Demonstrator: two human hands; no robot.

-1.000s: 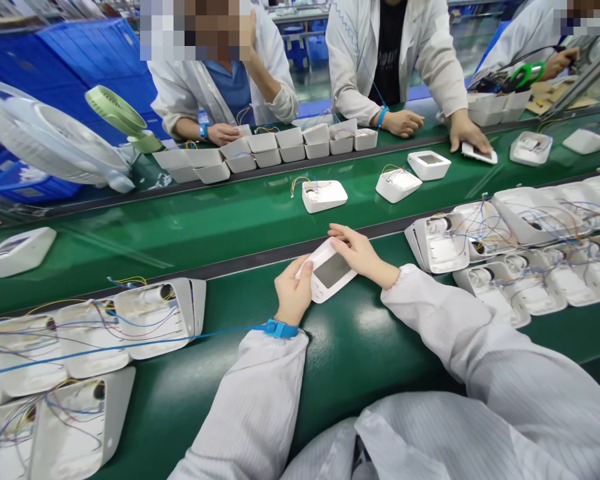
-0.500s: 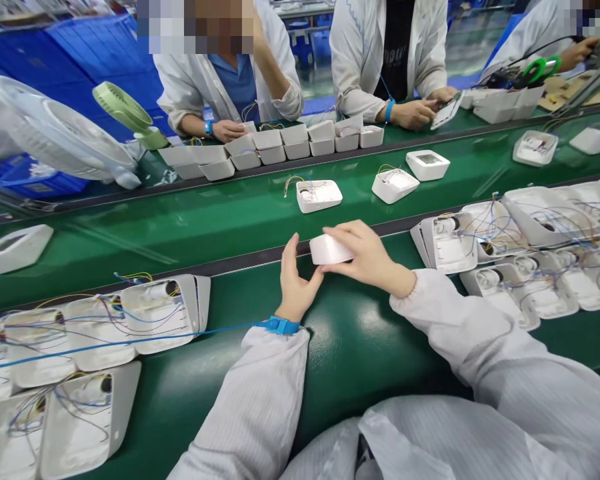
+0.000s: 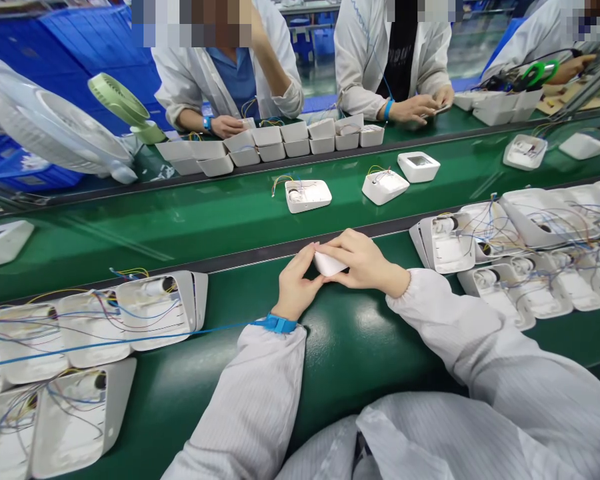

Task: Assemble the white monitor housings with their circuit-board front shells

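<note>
Between my two hands, above the green bench near the conveyor's edge, is a white plastic housing (image 3: 329,265), mostly covered by fingers. My left hand (image 3: 298,281) is closed on its left end, fingertips on top and thumb below. From the right, my right hand (image 3: 367,263) grips the same piece, fingers over the top and thumb underneath. A blue wrist strap (image 3: 279,324) with a cord circles my left wrist. What lies inside or under the housing is hidden.
Open white housings with wires (image 3: 153,310) are lined up at left, and more housings (image 3: 450,243) at right. On the green conveyor (image 3: 220,217) lie a wired shell (image 3: 307,195) and other white housings. Co-workers sit across, beside a fan (image 3: 55,113).
My left fingers have closed onto the housing, which has turned and tilted in my hands. Parts on the conveyor have shifted left. A co-worker opposite has lowered a flat white part.
</note>
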